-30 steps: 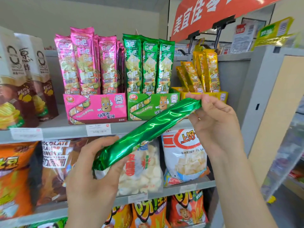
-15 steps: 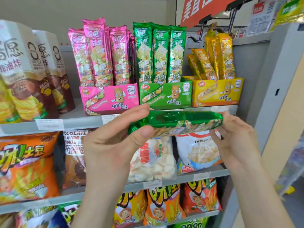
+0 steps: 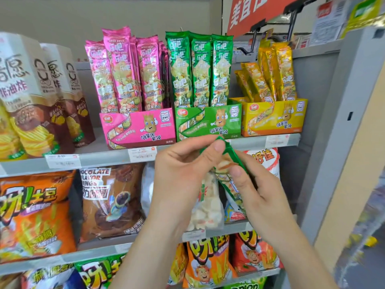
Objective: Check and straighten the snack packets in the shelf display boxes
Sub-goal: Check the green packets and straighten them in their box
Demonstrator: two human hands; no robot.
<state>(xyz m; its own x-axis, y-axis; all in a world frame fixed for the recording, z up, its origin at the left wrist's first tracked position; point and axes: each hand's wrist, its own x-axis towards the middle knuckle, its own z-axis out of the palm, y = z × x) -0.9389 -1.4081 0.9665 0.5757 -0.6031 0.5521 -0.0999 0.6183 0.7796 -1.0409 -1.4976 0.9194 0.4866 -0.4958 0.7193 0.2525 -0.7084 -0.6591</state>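
Note:
Both hands hold one long green snack packet [image 3: 230, 163] in front of the shelf, below the green display box [image 3: 208, 122]. My left hand [image 3: 183, 170] pinches its upper end between thumb and fingers. My right hand [image 3: 256, 195] grips its lower part, which is largely hidden behind the fingers. The packet stands nearly end-on, tilted down to the right. Three green packets [image 3: 201, 69] stand upright in the green box. The pink box [image 3: 137, 128] holds several pink packets [image 3: 125, 69], and the yellow box [image 3: 275, 117] holds leaning yellow packets [image 3: 268, 78].
Tall brown-and-white snack cartons [image 3: 41, 97] stand at the left of the upper shelf [image 3: 83, 158]. Chip bags [image 3: 35, 213] fill the lower shelves. A grey upright post [image 3: 337, 122] bounds the shelf on the right, with a red sign [image 3: 256, 11] above.
The green packet went from a slant to level, then turned nearly end-on. My hands have come close together below the green box.

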